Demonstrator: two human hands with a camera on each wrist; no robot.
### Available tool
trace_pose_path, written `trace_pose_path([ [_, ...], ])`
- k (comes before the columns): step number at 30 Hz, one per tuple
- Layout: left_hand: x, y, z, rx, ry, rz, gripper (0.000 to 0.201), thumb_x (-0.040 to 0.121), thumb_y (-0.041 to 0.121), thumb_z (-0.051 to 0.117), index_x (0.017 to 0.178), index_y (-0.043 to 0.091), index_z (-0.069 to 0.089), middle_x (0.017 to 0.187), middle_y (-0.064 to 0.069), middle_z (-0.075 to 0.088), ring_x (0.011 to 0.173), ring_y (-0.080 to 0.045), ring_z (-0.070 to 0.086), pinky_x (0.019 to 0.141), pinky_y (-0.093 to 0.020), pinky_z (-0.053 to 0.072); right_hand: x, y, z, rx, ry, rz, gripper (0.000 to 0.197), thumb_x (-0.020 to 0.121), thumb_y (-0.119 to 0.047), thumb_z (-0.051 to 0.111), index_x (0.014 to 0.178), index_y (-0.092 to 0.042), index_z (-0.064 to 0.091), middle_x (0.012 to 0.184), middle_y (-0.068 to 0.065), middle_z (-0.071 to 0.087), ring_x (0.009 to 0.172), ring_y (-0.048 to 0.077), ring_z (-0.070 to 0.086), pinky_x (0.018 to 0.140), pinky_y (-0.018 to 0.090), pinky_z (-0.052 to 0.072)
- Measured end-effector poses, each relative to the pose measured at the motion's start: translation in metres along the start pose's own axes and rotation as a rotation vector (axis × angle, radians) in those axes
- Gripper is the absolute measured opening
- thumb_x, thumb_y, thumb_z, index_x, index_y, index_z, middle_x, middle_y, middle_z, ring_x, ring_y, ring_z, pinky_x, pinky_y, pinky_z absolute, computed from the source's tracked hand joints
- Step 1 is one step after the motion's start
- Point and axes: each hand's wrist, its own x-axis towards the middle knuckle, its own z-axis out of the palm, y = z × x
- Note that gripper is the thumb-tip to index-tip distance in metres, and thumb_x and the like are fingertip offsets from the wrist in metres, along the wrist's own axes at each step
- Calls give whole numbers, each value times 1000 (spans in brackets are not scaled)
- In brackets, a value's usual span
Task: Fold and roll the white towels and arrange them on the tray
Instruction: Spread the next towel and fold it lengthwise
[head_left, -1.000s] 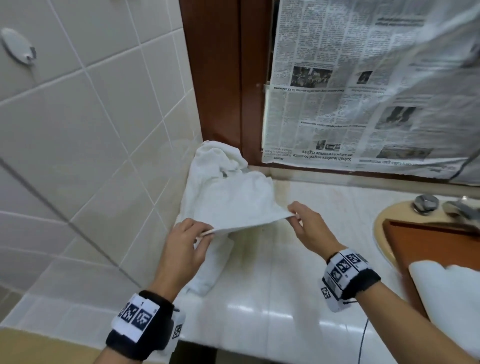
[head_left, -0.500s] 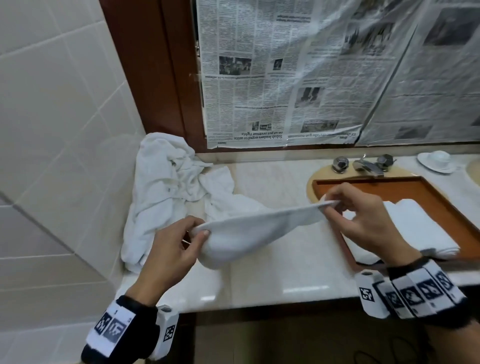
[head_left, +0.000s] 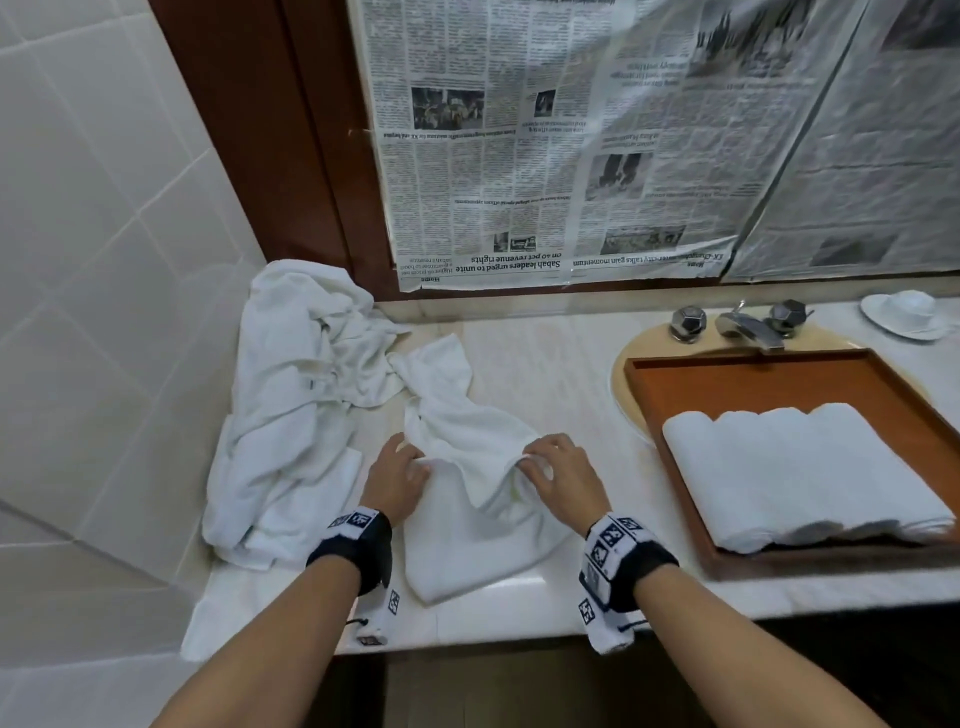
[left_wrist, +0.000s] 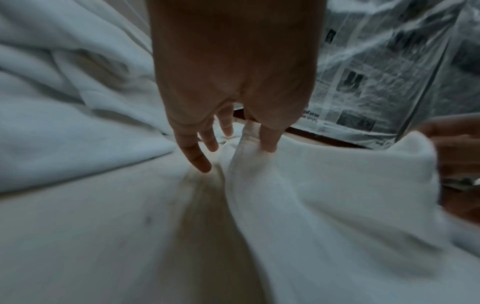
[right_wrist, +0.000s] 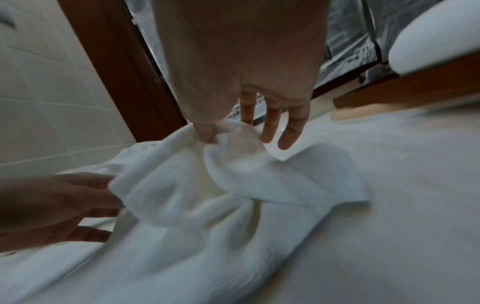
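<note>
A white towel (head_left: 467, 540) lies crumpled on the marble counter in front of me. My left hand (head_left: 397, 475) pinches its left corner between thumb and forefinger, and the other fingers (left_wrist: 193, 156) hang straight. My right hand (head_left: 550, 470) pinches the right corner, thumb on the cloth (right_wrist: 233, 164). The stretch of towel (left_wrist: 324, 195) between the hands sags. At the right, a brown wooden tray (head_left: 779, 374) holds several rolled white towels (head_left: 800, 473) side by side.
A heap of loose white towels (head_left: 296, 400) lies against the tiled wall at the left. Newspaper (head_left: 597, 145) covers the mirror behind. A faucet (head_left: 743, 327) and a white dish (head_left: 904, 314) stand at the back right. The counter's front edge (head_left: 519, 631) is close to my wrists.
Both hands have come down and closer together, bringing the stretched towel from the air onto the counter, where it now lies slack. My view has swung right and down.
</note>
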Motion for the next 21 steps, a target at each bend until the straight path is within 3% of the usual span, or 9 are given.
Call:
trace_pose_path([
  [2,14,-3,5,-8,-7,3,15,94,22,60,99,8,61,123,-14,60,110,-33,58,88,-35,42,9,4,7,21,-8,-4,22,97,-42,53,109,-27,64,118,-1,55,103,25,57,88,42,48],
  [4,19,2,9,-8,7,-5,22,95,26,56,103,6,63,112,-11,67,100,-31,61,83,-31,41,18,1,5,-12,-43,-27,21,99,-41,50,106,-24,61,105,0,56,94,24,59,80,39,48],
  [6,12,9,13,30,-11,0,24,98,20,55,112,3,65,107,-13,71,100,-32,63,79,-31,40,26,-3,2,-53,-78,-68,22,100,-41,49,103,-22,59,93,0,55,83,23,57,73,37,46],
  [9,-21,15,21,90,-87,105,18,96,16,61,105,2,65,93,-14,72,89,-30,65,69,-29,37,28,-14,-4,-2,-116,-155,19,99,-34,56,102,-17,62,87,1,57,75,18,50,70,34,41],
  [13,-85,20,31,-4,-246,148,6,90,23,65,87,18,67,73,7,66,67,-9,58,62,-24,39,15,-23,-6,45,-217,-165,21,94,-28,66,111,-17,63,93,-2,57,79,16,50,72,29,38],
  [15,-107,16,30,-87,-280,128,11,86,33,67,88,23,70,80,9,70,76,-8,62,67,-20,44,4,-22,-3,33,-299,-156,33,92,-31,67,124,-24,60,106,-3,60,89,17,56,82,31,43],
  [18,-119,9,22,-194,-159,190,18,84,36,74,97,24,73,100,14,70,97,-2,63,82,-16,47,-5,-18,8,-65,-487,-150,59,91,-37,68,145,-28,46,129,5,58,115,21,55,99,31,41],
  [21,-113,7,16,-268,-73,228,10,86,28,78,95,27,73,120,17,61,109,-1,60,76,-11,45,-12,-18,19,-157,-596,-135,48,94,-36,65,140,-24,56,127,12,59,121,27,53,99,31,38],
])
